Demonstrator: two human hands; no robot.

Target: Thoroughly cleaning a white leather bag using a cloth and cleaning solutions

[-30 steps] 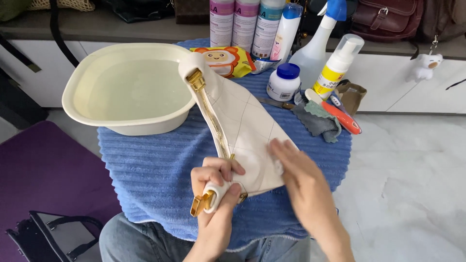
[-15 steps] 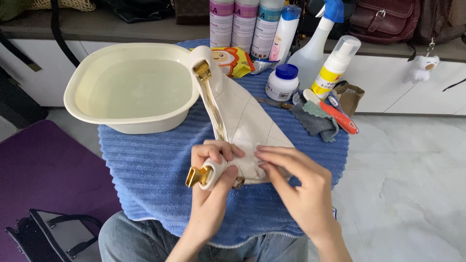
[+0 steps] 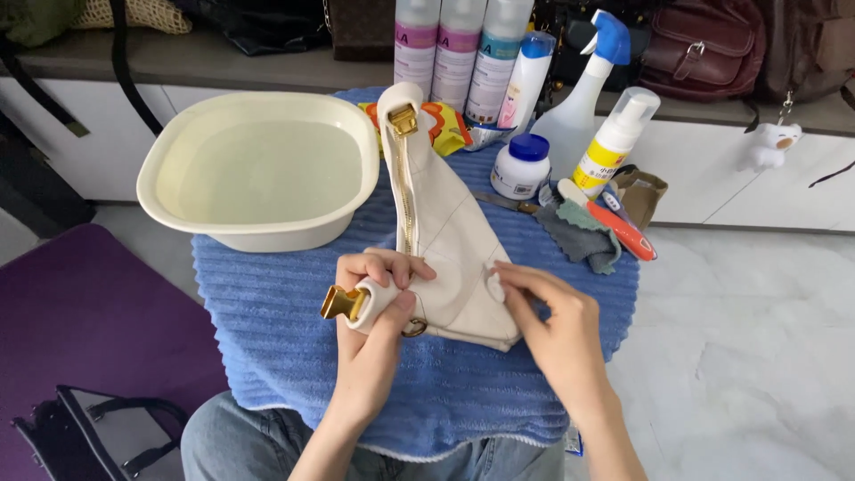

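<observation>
My left hand (image 3: 378,289) grips the cream bag (image 3: 450,258) on the blue towel (image 3: 267,330) by its gold clasp end while my right hand (image 3: 552,325) pinches a small white pad (image 3: 495,287) against its side, cleaning apparently under way, bottles untouched.

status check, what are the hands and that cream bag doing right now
Left hand gripping the cream bag at its gold clasp end. Right hand pressing a small white pad on the bag's side. Basin and bottles stand behind, apart.
</observation>
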